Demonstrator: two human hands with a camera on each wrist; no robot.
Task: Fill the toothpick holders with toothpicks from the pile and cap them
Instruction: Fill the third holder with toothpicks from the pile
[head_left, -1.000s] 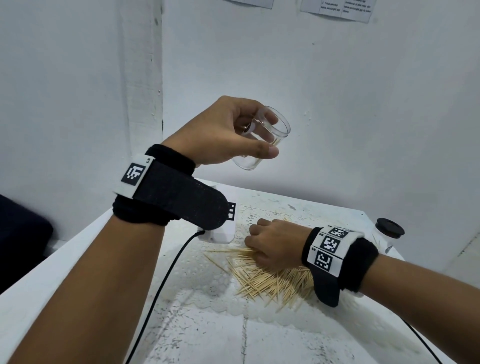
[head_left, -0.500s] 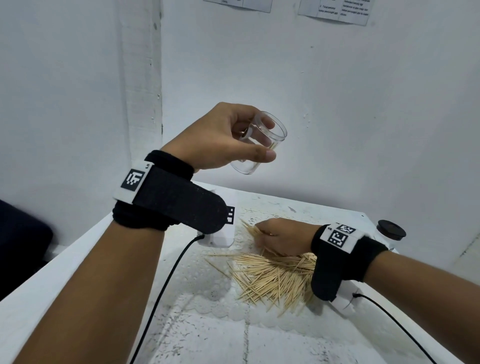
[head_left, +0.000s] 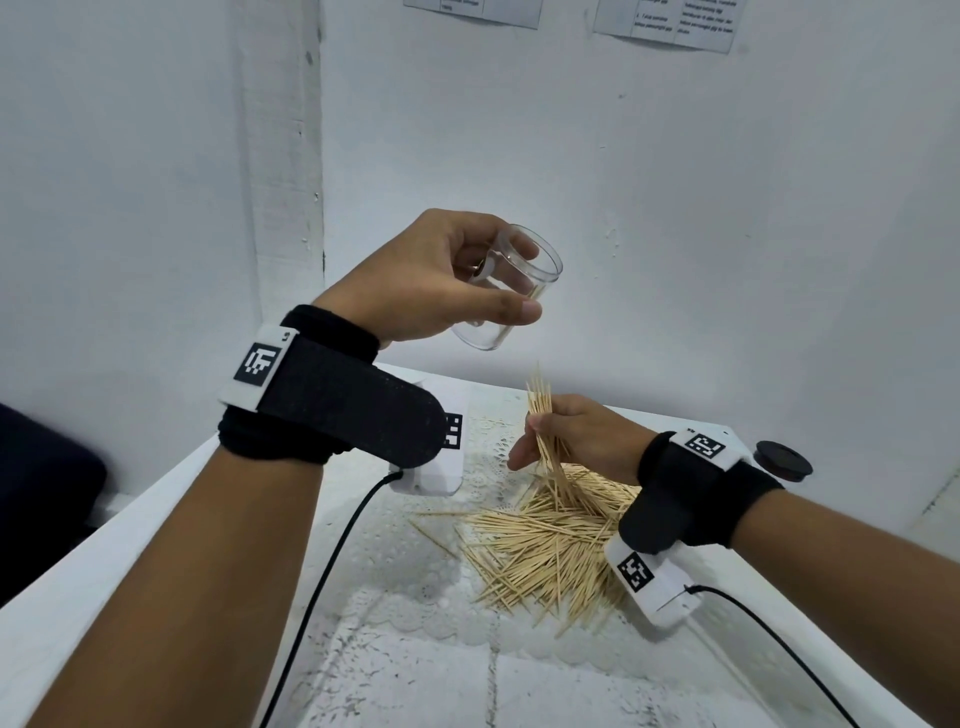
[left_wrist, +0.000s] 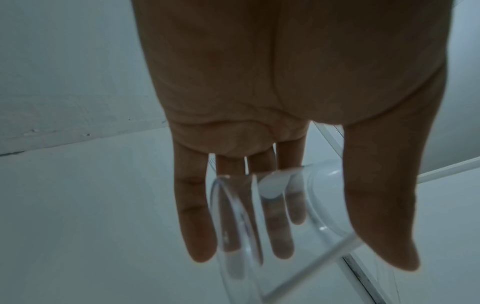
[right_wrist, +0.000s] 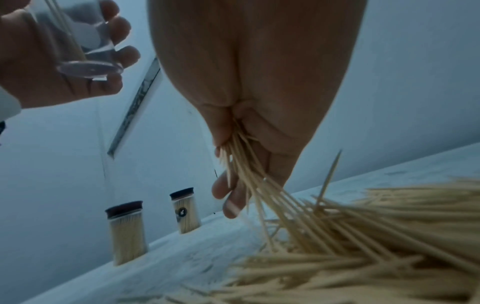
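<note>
My left hand (head_left: 441, 286) grips a clear toothpick holder (head_left: 514, 291) in the air, tilted with its open mouth up and to the right. The left wrist view shows the holder (left_wrist: 272, 216) between thumb and fingers. The right wrist view shows a few toothpicks inside the holder (right_wrist: 78, 41). Below it, my right hand (head_left: 576, 431) grips a bunch of toothpicks (head_left: 540, 405). In the right wrist view the lower ends of the bunch (right_wrist: 249, 174) still reach into the toothpick pile (head_left: 550, 540) on the white table (head_left: 415, 675).
A black cap (head_left: 783, 460) shows at the table's far right, behind my right wrist. Two filled, dark-capped holders (right_wrist: 127, 228) (right_wrist: 185, 211) stand by the wall. White walls close in behind and to the left. Wrist-camera cables trail over the table.
My right hand, which lay palm-down on the pile, has closed round a bunch of toothpicks, turned and risen a little. My left hand keeps the holder raised, almost unmoved.
</note>
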